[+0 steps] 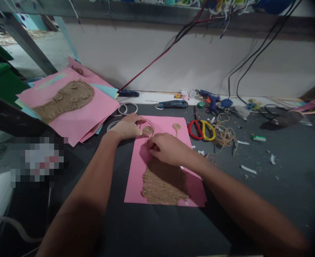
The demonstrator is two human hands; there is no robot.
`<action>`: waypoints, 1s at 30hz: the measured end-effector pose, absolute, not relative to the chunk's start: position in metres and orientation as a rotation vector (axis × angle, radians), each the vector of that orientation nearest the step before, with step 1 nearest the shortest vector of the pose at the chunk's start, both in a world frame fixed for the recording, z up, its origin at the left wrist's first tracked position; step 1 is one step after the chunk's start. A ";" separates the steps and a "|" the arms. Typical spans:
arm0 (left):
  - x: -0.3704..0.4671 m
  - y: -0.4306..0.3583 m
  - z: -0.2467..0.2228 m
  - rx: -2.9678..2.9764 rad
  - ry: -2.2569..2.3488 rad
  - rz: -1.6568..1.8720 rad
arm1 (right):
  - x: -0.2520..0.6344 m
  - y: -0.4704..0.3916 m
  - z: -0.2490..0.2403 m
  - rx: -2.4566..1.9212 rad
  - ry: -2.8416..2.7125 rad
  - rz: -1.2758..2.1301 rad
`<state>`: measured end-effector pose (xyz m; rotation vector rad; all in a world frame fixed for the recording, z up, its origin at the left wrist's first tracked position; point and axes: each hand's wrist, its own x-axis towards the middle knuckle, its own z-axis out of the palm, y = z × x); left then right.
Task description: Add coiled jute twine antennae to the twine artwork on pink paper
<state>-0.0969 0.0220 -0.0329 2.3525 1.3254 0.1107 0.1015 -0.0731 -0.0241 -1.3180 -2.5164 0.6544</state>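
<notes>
A pink sheet (137,182) lies on the dark table before me, with rows of brown twine (164,185) covering its lower part. Near its top edge are two small twine coils, a left coil (148,130) and a right coil (176,126) with a short tail. My left hand (126,127), with a beige wrap around it, has thumb and fingers closed about the left coil's edge, where a thin loop of strand arcs. My right hand (166,148) pinches twine just below that coil; its fingertips partly hide the strand.
Right of the sheet lie red-and-yellow scissors (201,130) and a tangle of twine (224,135). Behind are a utility knife (170,104) and a blue glue gun (213,100). Stacked pink sheets (79,128) bearing a twine shape stand left, near white rings (130,108). Cables hang above.
</notes>
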 end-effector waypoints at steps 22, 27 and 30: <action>-0.100 0.016 -0.031 2.173 1.300 0.282 | 0.133 -0.029 -0.060 -1.391 -2.321 0.451; -0.103 0.016 -0.031 2.166 1.291 0.278 | 0.131 -0.031 -0.063 -1.383 -2.293 0.425; -0.103 0.015 -0.030 2.161 1.297 0.276 | 0.130 -0.032 -0.064 -1.403 -2.289 0.407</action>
